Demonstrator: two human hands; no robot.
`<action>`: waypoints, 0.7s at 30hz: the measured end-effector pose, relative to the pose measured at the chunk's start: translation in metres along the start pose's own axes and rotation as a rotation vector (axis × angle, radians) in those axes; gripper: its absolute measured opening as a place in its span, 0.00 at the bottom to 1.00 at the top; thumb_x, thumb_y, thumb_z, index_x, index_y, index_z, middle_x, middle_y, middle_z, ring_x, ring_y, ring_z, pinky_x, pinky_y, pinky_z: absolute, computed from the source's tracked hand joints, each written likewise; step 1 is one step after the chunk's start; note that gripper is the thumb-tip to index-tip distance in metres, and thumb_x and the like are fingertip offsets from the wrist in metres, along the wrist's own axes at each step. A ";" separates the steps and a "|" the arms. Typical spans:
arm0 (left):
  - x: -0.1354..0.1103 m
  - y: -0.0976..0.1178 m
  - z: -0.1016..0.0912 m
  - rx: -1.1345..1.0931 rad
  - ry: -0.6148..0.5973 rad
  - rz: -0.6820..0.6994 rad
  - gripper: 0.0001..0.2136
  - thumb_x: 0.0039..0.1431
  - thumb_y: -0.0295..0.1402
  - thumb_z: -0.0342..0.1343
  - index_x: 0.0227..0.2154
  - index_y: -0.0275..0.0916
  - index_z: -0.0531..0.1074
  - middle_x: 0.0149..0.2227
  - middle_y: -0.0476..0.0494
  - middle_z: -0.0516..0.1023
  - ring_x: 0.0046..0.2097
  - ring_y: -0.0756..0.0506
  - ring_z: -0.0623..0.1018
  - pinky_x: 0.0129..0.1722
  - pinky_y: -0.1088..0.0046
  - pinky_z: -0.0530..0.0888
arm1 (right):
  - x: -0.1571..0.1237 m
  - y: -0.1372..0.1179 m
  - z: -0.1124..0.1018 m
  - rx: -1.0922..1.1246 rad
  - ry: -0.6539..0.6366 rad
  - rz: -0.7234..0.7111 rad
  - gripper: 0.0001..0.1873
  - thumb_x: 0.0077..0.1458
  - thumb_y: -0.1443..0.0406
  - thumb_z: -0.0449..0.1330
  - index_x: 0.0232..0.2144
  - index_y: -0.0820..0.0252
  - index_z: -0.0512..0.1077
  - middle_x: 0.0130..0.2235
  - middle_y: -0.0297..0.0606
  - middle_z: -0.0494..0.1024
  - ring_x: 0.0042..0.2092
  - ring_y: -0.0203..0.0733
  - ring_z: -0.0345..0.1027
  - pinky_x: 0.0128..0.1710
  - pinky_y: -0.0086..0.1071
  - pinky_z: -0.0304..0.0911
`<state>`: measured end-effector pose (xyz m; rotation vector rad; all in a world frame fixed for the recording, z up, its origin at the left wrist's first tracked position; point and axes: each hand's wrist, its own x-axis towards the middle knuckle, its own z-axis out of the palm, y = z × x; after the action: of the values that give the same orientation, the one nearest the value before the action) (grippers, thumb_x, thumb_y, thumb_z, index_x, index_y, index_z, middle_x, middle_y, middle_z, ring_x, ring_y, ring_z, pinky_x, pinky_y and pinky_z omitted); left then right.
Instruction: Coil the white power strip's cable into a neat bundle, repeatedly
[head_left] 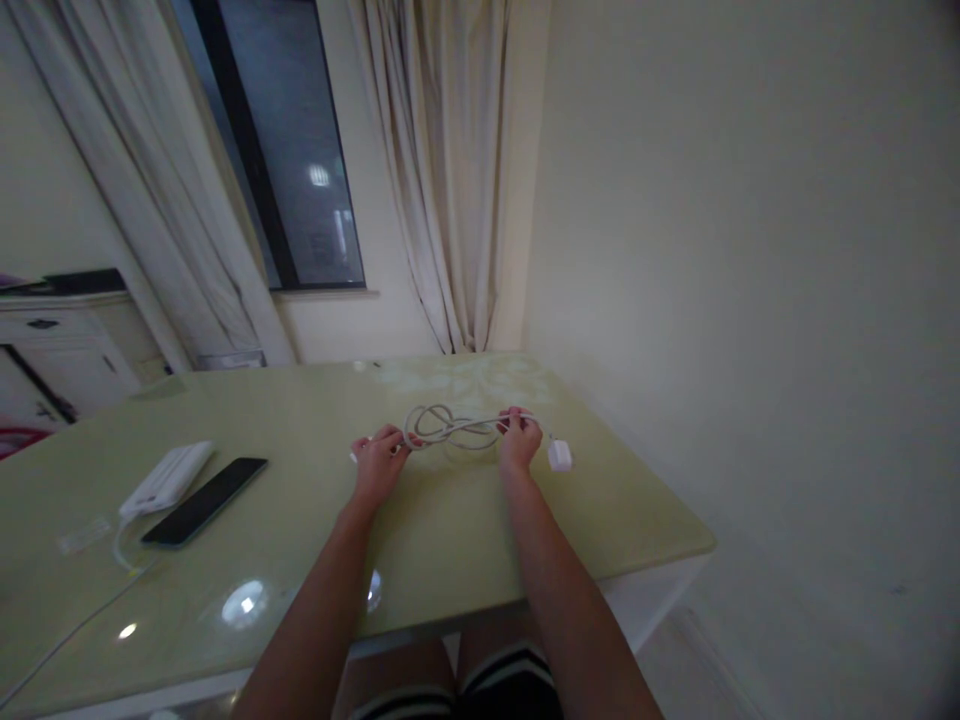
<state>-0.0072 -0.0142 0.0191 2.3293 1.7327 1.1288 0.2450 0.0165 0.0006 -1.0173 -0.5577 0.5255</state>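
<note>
A white cable lies in loose loops over the green glass table, held between both hands. My left hand is closed on the cable's left end, with a small white tip sticking out at its left side. My right hand pinches the cable near its right end. Just right of that hand, a small white charger plug hangs from the cable close to the tabletop.
A dark phone lies face up at the table's left. Beside it sits a white power bank with a thin cord trailing toward the front edge. A wall runs along the right; curtains and a window stand behind.
</note>
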 end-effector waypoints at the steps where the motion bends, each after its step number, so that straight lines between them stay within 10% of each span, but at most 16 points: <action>1: 0.000 -0.001 0.000 -0.001 0.000 -0.002 0.14 0.67 0.35 0.50 0.39 0.48 0.82 0.41 0.47 0.80 0.37 0.47 0.76 0.49 0.62 0.57 | -0.001 -0.001 0.000 -0.009 -0.004 -0.031 0.25 0.53 0.45 0.59 0.35 0.62 0.72 0.32 0.42 0.80 0.30 0.40 0.75 0.28 0.31 0.72; 9: 0.004 0.001 0.004 -0.019 0.049 -0.120 0.13 0.67 0.36 0.51 0.37 0.48 0.82 0.39 0.48 0.79 0.40 0.46 0.77 0.47 0.61 0.56 | -0.006 -0.010 0.001 -0.065 0.055 -0.123 0.24 0.57 0.45 0.54 0.37 0.60 0.69 0.33 0.41 0.78 0.31 0.40 0.74 0.32 0.33 0.72; 21: -0.008 -0.004 0.017 -0.021 -0.164 0.036 0.20 0.61 0.24 0.46 0.48 0.48 0.79 0.49 0.42 0.77 0.53 0.39 0.72 0.55 0.52 0.56 | -0.037 -0.026 0.011 -0.125 -0.269 -0.250 0.20 0.64 0.49 0.50 0.40 0.59 0.68 0.33 0.36 0.75 0.34 0.38 0.70 0.29 0.27 0.67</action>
<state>-0.0020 -0.0129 0.0003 2.3746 1.6225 0.9260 0.2143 -0.0112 0.0219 -0.9831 -0.9534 0.4099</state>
